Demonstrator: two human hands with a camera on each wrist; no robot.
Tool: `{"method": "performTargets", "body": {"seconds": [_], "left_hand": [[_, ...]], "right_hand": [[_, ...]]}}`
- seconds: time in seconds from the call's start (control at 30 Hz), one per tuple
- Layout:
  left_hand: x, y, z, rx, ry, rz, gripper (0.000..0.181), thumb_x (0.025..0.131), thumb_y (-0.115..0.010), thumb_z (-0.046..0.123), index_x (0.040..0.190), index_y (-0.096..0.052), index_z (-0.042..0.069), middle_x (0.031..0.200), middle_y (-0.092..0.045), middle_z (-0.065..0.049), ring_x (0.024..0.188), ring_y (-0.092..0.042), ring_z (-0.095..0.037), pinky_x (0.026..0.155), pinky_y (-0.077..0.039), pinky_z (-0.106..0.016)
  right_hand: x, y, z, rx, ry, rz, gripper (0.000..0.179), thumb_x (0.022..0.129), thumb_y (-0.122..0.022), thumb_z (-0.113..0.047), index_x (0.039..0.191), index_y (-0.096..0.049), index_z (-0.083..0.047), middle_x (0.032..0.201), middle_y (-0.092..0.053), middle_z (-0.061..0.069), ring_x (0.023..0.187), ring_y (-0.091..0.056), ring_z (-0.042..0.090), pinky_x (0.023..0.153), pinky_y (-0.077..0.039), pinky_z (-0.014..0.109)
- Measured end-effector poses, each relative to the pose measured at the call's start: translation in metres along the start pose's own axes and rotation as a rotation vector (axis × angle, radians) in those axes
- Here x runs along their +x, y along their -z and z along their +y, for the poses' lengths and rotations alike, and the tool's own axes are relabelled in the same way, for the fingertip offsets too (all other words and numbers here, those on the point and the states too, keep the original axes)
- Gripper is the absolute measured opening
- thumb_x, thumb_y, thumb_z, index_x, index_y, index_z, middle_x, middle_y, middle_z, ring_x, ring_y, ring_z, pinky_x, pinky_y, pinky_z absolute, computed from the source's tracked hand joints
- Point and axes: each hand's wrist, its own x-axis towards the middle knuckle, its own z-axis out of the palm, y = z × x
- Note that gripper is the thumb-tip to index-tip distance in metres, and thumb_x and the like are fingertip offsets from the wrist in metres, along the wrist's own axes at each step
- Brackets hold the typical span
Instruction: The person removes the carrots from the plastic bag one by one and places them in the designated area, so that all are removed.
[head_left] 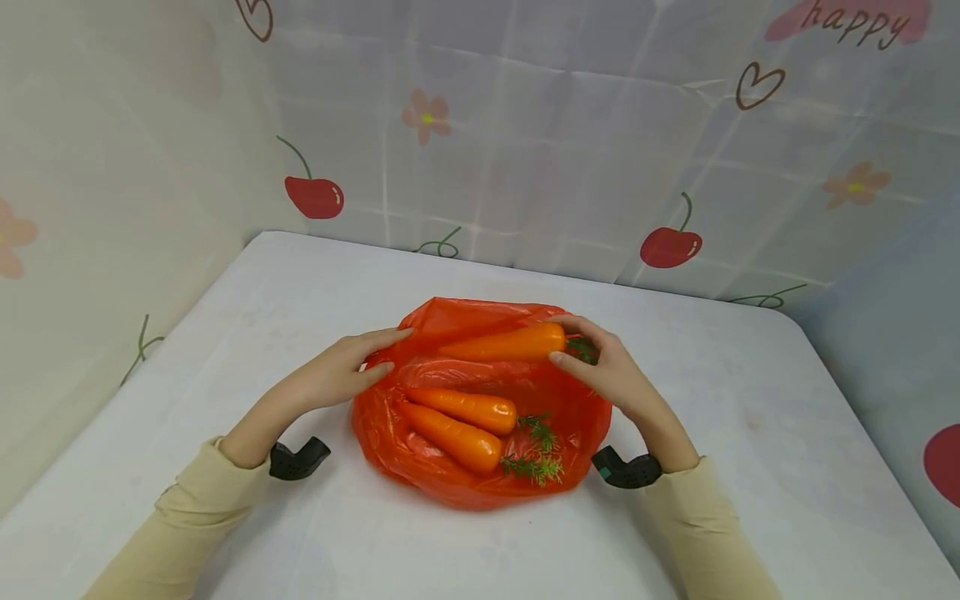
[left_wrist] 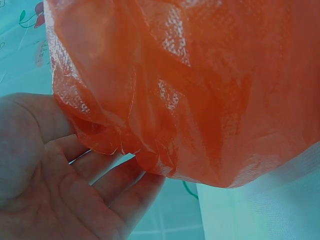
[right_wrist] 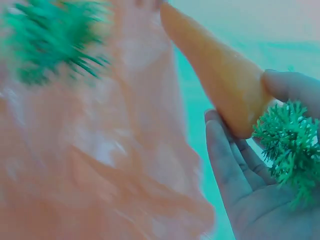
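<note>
A red plastic bag (head_left: 480, 492) lies spread on the table with its mouth upward. Two orange carrots with green leafy tops, a lower carrot (head_left: 453, 437) and an upper carrot (head_left: 468, 407), rest inside it. My right hand (head_left: 611, 371) grips a third carrot (head_left: 510, 343) at its thick end, between thumb and fingers; its leaves (right_wrist: 290, 145) lie over the palm. This carrot points left above the bag's far part. At the bag's left rim, my left hand (head_left: 348, 362) holds the plastic between thumb and fingers; the bag hides the fingertips in the left wrist view.
The white table (head_left: 750, 400) has a rounded far right corner. Behind it hangs a pale curtain (head_left: 525, 167) printed with cherries, flowers and hearts. Each wrist wears a black device, one of them the left wrist camera (head_left: 298, 458).
</note>
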Motion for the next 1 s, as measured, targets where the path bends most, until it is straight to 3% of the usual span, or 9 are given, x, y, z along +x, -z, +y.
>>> {"method": "performTargets", "body": {"seconds": [0.23,0.5,0.63,0.83,1.0], "left_hand": [[0.0,-0.002,-0.002,0.007,-0.011,0.002,0.051,0.093,-0.053,0.002,0.141,-0.039,0.001,0.142,-0.038,-0.019,0.13,-0.033,-0.036,0.099,-0.034,-0.052],[-0.001,-0.002,-0.002,0.012,-0.012,0.002,0.05,0.093,-0.053,0.002,0.141,-0.039,0.001,0.142,-0.039,-0.019,0.13,-0.034,-0.036,0.099,-0.034,-0.052],[-0.001,-0.001,-0.002,0.008,-0.006,-0.004,0.049,0.094,-0.052,0.002,0.141,-0.039,0.001,0.141,-0.039,-0.019,0.13,-0.033,-0.036,0.1,-0.033,-0.052],[0.001,-0.001,-0.001,0.006,0.0,-0.006,0.049,0.094,-0.051,0.003,0.141,-0.038,0.001,0.142,-0.039,-0.019,0.13,-0.033,-0.036,0.101,-0.032,-0.052],[0.001,-0.001,-0.001,0.01,0.007,-0.007,0.049,0.094,-0.052,0.003,0.141,-0.039,0.001,0.141,-0.039,-0.019,0.129,-0.034,-0.036,0.1,-0.033,-0.053]], "right_hand": [[-0.015,0.045,0.003,0.108,0.001,0.16,0.048,0.095,-0.057,-0.019,0.138,-0.042,-0.006,0.122,-0.05,0.012,0.102,-0.054,0.024,0.085,-0.048,0.022],[-0.028,0.084,0.02,0.319,0.009,0.295,0.042,0.095,-0.054,-0.012,0.134,-0.043,0.0,0.119,-0.045,0.012,0.103,-0.054,0.017,0.085,-0.046,0.02],[-0.034,0.1,0.032,0.421,0.039,0.313,0.038,0.096,-0.052,-0.007,0.132,-0.043,0.001,0.122,-0.044,0.012,0.106,-0.051,0.018,0.086,-0.046,0.023],[-0.045,0.12,0.048,0.554,0.017,0.346,0.038,0.095,-0.052,-0.007,0.132,-0.044,-0.002,0.124,-0.042,0.011,0.108,-0.05,0.016,0.087,-0.046,0.023],[-0.054,0.133,0.065,0.635,0.002,0.323,0.033,0.096,-0.048,-0.004,0.13,-0.048,-0.003,0.123,-0.044,0.009,0.105,-0.054,0.015,0.088,-0.045,0.024]]}}
